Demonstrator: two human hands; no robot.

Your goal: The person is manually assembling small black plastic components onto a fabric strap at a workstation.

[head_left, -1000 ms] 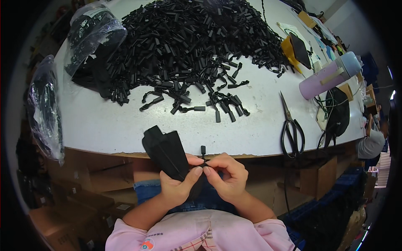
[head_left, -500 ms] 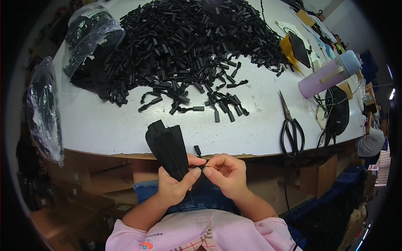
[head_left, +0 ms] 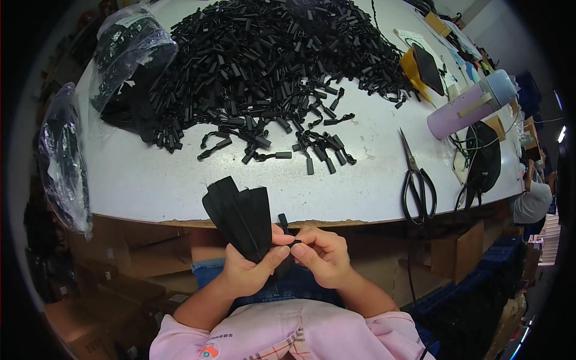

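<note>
Black cloth: a folded bundle of black cloth (head_left: 240,219) is in the left hand, its wide end fanning upward and to the left over the table edge.
Small black piece: a small black piece (head_left: 295,243) sits between the fingertips of the 2 hands; its shape is mostly hidden.
Black tag: 1 black tag (head_left: 283,220) stands just above the fingers, near the table edge; where its lower end goes, I cannot tell.
Left hand: the left hand (head_left: 251,270) is closed around the lower part of the cloth, with its thumb and forefinger meeting at the small piece.
Right hand: the right hand (head_left: 324,258) has thumb and forefinger pinched together on the same piece.
White table: beyond the hands, the white table (head_left: 150,192) carries a large pile of black tags (head_left: 258,66), with several lying loose at its near side.
Right side of table: scissors (head_left: 414,186) with points away from the person, a lilac bottle (head_left: 462,114) lying tilted, and a black pouch (head_left: 485,159).
Left side of table: 2 clear plastic bags (head_left: 129,51) with dark contents.
</note>
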